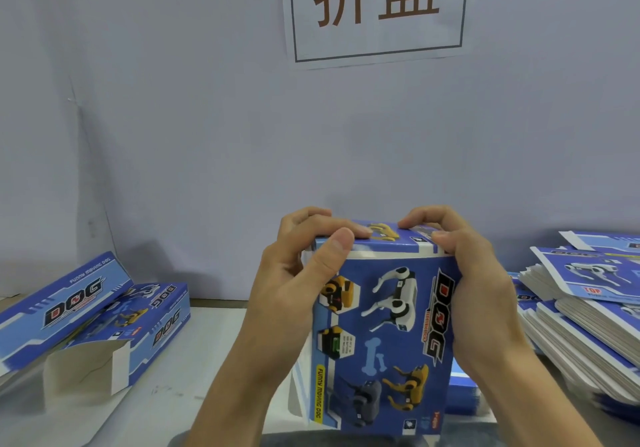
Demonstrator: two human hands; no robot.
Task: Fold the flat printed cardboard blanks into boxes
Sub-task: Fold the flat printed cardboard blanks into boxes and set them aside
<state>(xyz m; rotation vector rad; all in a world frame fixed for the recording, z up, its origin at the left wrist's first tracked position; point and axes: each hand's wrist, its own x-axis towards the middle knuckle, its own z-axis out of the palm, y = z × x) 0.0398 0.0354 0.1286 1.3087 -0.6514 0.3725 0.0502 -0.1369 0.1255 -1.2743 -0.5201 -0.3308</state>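
Note:
A blue printed box (377, 339) with robot-dog pictures stands on end in front of me, its big face toward the camera. My left hand (294, 280) grips its upper left corner, thumb on the front face and fingers curled over the top flap. My right hand (474, 283) grips the upper right corner, fingers curled onto the same top flap. The top flap lies folded down. A stack of flat printed blanks (588, 311) sits at the right.
Two folded blue boxes (104, 322) lie at the left on the table (207, 342), one with an open end flap. A white wall with a paper sign (377, 10) rises behind. Another blue piece (462, 394) lies behind the held box's lower right.

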